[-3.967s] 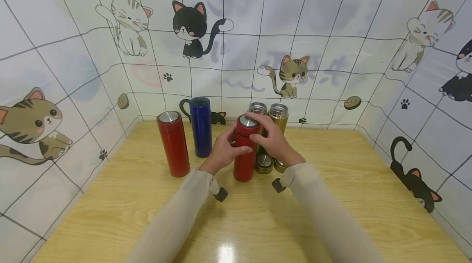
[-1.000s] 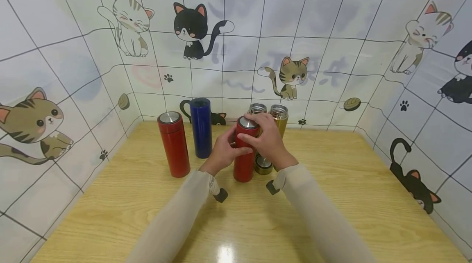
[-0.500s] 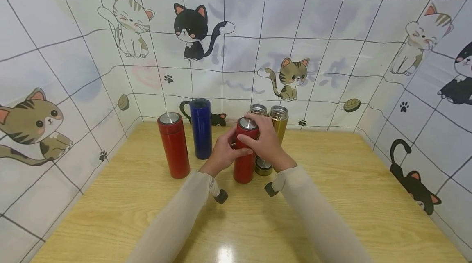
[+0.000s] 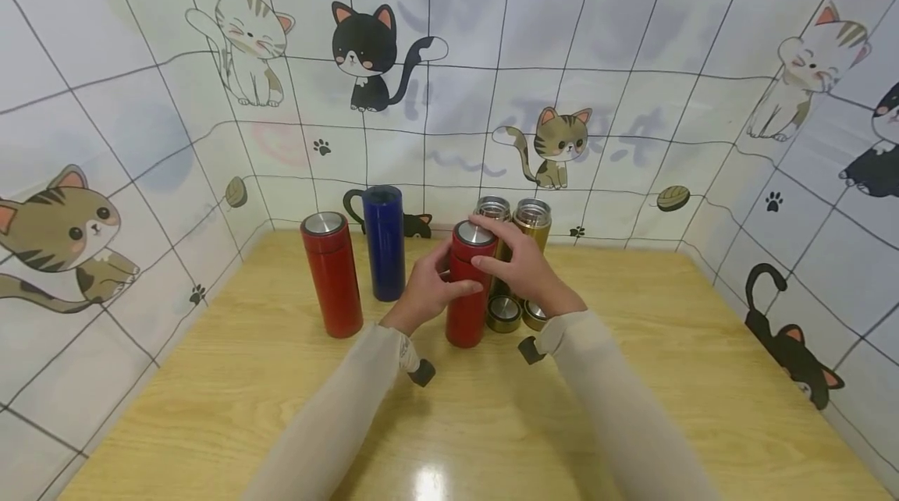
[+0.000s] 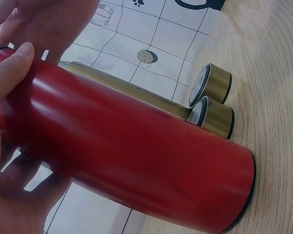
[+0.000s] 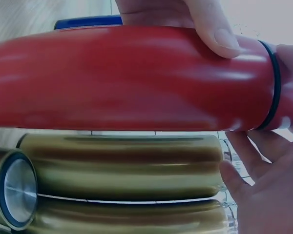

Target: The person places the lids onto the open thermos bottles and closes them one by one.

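Observation:
A red thermos (image 4: 466, 323) stands upright on the table in the head view, with both hands on it. My left hand (image 4: 423, 292) grips its body from the left, thumb across the front. My right hand (image 4: 525, 264) holds its red lid with the steel top (image 4: 475, 234), fingers over the far side and thumb in front. In the right wrist view a dark ring (image 6: 272, 85) marks the seam between lid and body. Right behind it stand two gold thermoses (image 4: 541, 229) with bare, lidless necks. Two gold lids (image 4: 504, 312) lie on the table before them.
Another red thermos (image 4: 333, 282) with its lid on stands to the left. Beside it, farther back, is a blue thermos (image 4: 384, 251) with a dark top. The wooden table (image 4: 267, 376) meets cat-patterned walls (image 4: 456, 95) at the back and sides.
Over the last half second my right hand has swung to the right around the lid, its thumb moving right, so the second gold lid shows again. My left hand has kept its hold.

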